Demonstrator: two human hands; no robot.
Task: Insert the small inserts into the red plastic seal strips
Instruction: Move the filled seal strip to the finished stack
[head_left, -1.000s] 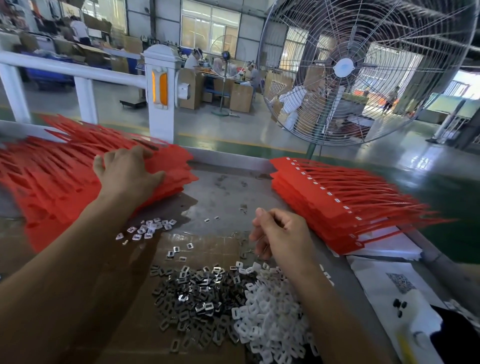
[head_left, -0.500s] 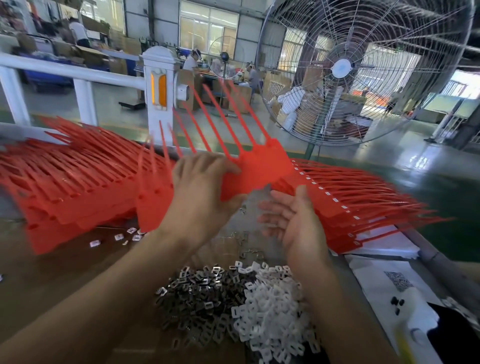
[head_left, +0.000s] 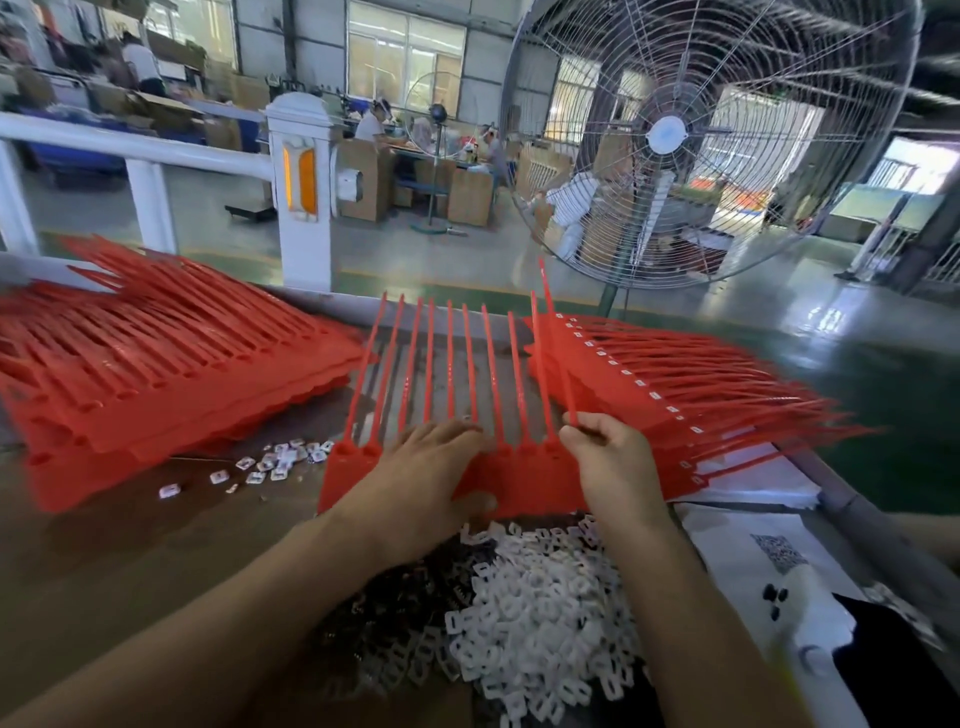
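Both hands on one red strip sheet

Left hand (head_left: 426, 470) lay flat, fingers straight, pressing the sheet (head_left: 524, 480) onto the counter (head_left: 104, 561); right hand (head_left: 610, 467) pinched one tail. Inserts (head_left: 535, 618) were piled just in front.

My left hand (head_left: 426, 467) has carried one sheet of red strips (head_left: 447, 415) from the left stack to the table before me; my right hand (head_left: 608, 462) now pinches its rightmost strip.

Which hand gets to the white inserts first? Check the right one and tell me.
Probably yes for the right hand: the heap of white inserts lies just beneath its wrist with nothing over it. But its grip is pinching a strip of the red seal sheet, so it must let go first.
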